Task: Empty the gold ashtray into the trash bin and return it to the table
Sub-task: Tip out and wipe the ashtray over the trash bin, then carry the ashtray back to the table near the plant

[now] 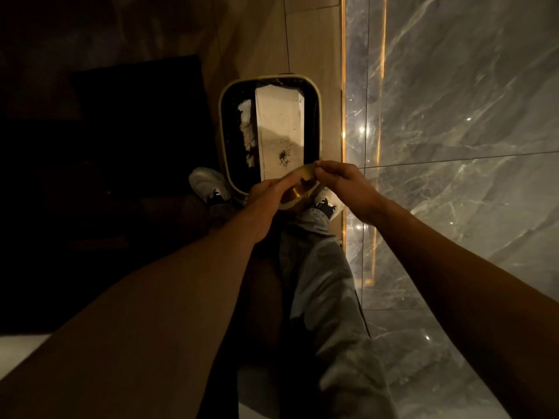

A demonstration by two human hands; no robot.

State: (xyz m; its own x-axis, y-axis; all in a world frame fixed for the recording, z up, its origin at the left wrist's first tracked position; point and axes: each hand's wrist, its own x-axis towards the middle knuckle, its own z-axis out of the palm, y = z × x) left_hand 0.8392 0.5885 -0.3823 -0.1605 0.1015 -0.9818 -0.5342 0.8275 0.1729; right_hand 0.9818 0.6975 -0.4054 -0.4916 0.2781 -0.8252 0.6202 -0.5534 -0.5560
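Both hands hold one gold ashtray (299,186) over the near rim of the trash bin (225,116). The left hand (266,198) is closed on its near-left edge; the right hand (338,184) pinches its far-right edge between fingers and thumb. The ashtray is tilted, mouth towards the bin opening. A small scatter of dark ash (283,155) lies on a pale flat sheet (279,128) inside the bin, so tipping appears under way or nearly complete.

Judgement on the step: the ashtray sits at the near edge of the opening, partly above the person's shoes (208,184). It would be better carried farther over the middle of the bin before any tap or shake, with both grips kept firm on opposite edges. Residue inside the ashtray cannot be seen; a check before turning it upright is advisable.

Count: one ashtray, one bin, two hands, two shoes, one pale sheet, one crumpled white paper (246,128) to its left. The desk is not identifiable in view.
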